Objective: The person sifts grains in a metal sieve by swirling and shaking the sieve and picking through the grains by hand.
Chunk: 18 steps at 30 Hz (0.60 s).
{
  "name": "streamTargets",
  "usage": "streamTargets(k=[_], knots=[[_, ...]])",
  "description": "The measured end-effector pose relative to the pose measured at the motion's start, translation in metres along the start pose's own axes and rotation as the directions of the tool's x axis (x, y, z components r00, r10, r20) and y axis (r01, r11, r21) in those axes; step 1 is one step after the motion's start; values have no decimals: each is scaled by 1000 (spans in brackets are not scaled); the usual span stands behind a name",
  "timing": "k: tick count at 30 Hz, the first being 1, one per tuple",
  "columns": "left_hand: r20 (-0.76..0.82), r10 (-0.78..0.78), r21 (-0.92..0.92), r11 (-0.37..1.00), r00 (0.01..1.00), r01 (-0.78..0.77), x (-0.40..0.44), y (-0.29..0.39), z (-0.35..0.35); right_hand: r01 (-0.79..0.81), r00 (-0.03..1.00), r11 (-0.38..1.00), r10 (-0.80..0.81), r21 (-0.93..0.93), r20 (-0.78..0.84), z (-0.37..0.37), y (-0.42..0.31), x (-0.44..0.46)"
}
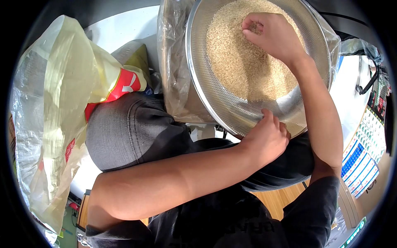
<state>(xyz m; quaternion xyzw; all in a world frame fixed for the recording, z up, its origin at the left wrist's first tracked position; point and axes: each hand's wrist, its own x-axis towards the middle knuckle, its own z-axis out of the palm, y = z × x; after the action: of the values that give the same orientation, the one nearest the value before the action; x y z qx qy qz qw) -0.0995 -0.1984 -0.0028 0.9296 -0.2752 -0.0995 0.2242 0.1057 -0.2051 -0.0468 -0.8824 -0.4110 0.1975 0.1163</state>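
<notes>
A wide perforated metal colander (pixel 198 74) holds a broad heap of pale brown rice (pixel 240 62). Over the far part of the heap is my right hand (pixel 275 35), its fingers curled toward the thumb, with grains showing inside the curl. My left hand (pixel 266 138) is at the colander's near side, by the rim. Its fingers are bent and closed, one digit pointing up toward the rice; what they hold, if anything, is hidden. My right forearm crosses the colander's right side and covers part of it.
A clear plastic bag (pixel 178 62) lies under and beside the colander. To the left stands a large yellowish bag (pixel 68 82) with red print, next to my knee (pixel 120 132). At the right are a white surface (pixel 351 87) and blue-and-white printed sheets (pixel 359 165).
</notes>
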Motion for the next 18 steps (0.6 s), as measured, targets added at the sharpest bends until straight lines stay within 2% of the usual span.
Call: streamTargets(k=[3,12,18], knots=[[2,-2,16,1000,1000,2,0,0,0,35,999,999,-35,-1,-12,1,1,0],[16,-4,18,1000,1000,4,1,0,-2,-35,998,996,38,-78,42,1,-5,-1],[24,1,16,1000,1000,-2,1,0,-2,57,998,993,-58,-100,-2,5,-2,-1]])
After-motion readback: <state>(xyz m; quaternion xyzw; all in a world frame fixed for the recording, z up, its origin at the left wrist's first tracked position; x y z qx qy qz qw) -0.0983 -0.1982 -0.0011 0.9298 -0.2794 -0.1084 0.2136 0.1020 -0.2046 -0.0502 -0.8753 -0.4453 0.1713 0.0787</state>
